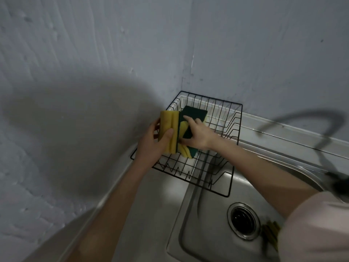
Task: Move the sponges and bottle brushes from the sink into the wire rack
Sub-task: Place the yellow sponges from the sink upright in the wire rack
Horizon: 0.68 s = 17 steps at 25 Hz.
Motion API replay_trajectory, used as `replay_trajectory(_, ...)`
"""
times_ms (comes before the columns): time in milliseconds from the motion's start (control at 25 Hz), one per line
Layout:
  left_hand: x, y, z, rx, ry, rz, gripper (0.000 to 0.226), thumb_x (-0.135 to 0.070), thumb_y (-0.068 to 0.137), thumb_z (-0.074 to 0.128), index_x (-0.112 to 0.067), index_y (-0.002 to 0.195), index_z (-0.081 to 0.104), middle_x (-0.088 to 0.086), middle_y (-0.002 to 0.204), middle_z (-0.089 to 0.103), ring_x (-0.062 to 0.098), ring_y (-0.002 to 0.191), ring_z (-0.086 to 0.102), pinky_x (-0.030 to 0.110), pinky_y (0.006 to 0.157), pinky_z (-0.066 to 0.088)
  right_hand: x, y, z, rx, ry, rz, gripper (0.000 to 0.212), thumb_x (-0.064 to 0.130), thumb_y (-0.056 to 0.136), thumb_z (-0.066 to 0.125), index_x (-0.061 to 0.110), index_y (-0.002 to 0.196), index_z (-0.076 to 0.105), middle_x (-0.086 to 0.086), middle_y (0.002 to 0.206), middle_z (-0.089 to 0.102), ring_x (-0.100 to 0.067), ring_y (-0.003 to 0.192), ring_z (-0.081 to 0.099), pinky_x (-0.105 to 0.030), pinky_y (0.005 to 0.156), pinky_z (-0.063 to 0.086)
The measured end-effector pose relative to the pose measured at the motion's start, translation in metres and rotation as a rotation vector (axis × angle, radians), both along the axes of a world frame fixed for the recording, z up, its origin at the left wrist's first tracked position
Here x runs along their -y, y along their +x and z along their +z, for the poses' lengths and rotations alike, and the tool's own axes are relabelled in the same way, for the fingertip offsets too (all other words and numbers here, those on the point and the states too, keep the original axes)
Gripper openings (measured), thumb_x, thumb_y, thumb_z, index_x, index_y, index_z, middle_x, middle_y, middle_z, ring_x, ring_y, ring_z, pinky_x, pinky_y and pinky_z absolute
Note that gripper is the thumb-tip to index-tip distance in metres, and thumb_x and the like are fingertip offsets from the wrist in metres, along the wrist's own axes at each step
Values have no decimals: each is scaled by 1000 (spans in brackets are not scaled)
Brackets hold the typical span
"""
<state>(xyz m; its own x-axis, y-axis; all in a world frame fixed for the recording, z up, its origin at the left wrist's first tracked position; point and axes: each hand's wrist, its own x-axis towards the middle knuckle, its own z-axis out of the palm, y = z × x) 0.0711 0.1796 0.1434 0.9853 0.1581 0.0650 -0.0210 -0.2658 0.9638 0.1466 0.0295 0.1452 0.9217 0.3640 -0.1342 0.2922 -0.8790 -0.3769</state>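
Observation:
A black wire rack (229,188) sits in the corner, over the far left end of the steel sink (190,220). My left hand (153,144) grips a yellow sponge (168,129) on edge above the rack's left side. My right hand (198,133) holds a second yellow-and-green sponge (186,130) next to it. A third sponge with its green pad up (196,111) leans behind them inside the rack. Something yellow-green (272,233), partly hidden by my right sleeve, lies in the sink beside the drain (243,220).
Grey walls meet in a corner right behind the rack. A black faucet (338,178) stands blurred at the right edge, over the sink's back rim. The steel counter (143,214) runs along the left of the basin.

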Motion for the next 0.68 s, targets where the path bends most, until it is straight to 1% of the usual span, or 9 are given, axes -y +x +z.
replay_trajectory(120, -7, 6, -7, -25, -3, -3, 53, -34, 84, 53, -22, 133, 36, -5, 120, 48, 16, 107, 51, 36, 87, 48, -13, 8, -20, -10, 17, -8, 101, 35, 75, 69, 23, 145, -4, -19, 130, 36, -35, 117, 43, -46, 96, 46)
replay_trajectory(240, -9, 8, -13, -38, -7, 7, 52, -34, 85, 54, -23, 133, 37, -6, 116, 49, 14, 104, 51, 32, 83, 46, -16, 10, -35, -24, 81, -1, 113, 24, 73, 72, 18, 144, -16, -19, 131, 35, -34, 119, 40, -45, 100, 43)
replay_trajectory(320, -10, 8, -16, -45, -4, 11, 51, -34, 85, 53, -24, 132, 38, -8, 112, 49, 10, 97, 52, 24, 76, 45, -14, 9, -42, -30, 124, 26, 114, 21, 72, 73, 13, 143, -15, -18, 134, 33, -32, 123, 37, -43, 104, 40)
replay_trajectory(400, -10, 8, -18, -51, -2, 13, 50, -33, 85, 53, -24, 131, 38, -14, 104, 50, -2, 87, 50, 10, 66, 44, -11, 7, -47, -14, 105, 55, 111, 27, 73, 72, 12, 144, -12, -17, 136, 30, -31, 125, 34, -41, 105, 38)
replay_trajectory(440, -9, 8, -19, -49, -3, 10, 50, -33, 85, 53, -24, 131, 38, -17, 102, 50, -6, 86, 49, 7, 64, 45, -9, 7, -48, -6, 78, 69, 109, 31, 74, 70, 13, 144, -12, -16, 137, 29, -31, 125, 33, -40, 105, 37)
replay_trajectory(480, -9, 8, -20, -48, -4, 8, 50, -33, 85, 53, -24, 132, 37, -16, 104, 49, -4, 88, 50, 8, 69, 45, -8, 7, -50, 1, 44, 83, 107, 34, 75, 67, 15, 144, -12, -16, 136, 28, -31, 124, 31, -40, 104, 36)
replay_trajectory(560, -9, 7, -21, -50, -6, 11, 52, -33, 85, 53, -24, 133, 36, -11, 113, 47, 7, 101, 49, 25, 82, 45, -4, 6, -52, 25, -4, 104, 102, 35, 77, 65, 20, 145, -11, -17, 131, 29, -31, 120, 32, -39, 101, 37)
replay_trajectory(600, -9, 7, -21, -55, -12, 15, 52, -33, 85, 53, -24, 133, 36, -8, 115, 47, 11, 105, 47, 30, 85, 43, -2, 6, -52, 45, -6, 104, 100, 34, 78, 64, 21, 145, -8, -17, 129, 31, -31, 118, 33, -38, 100, 38)
replay_trajectory(680, -10, 8, -22, -68, -28, 26, 51, -33, 85, 53, -24, 133, 36, -4, 119, 48, 14, 108, 47, 33, 86, 42, 3, 7, -50, 94, 6, 104, 94, 35, 79, 63, 22, 146, -2, -16, 125, 33, -30, 114, 36, -38, 98, 39)
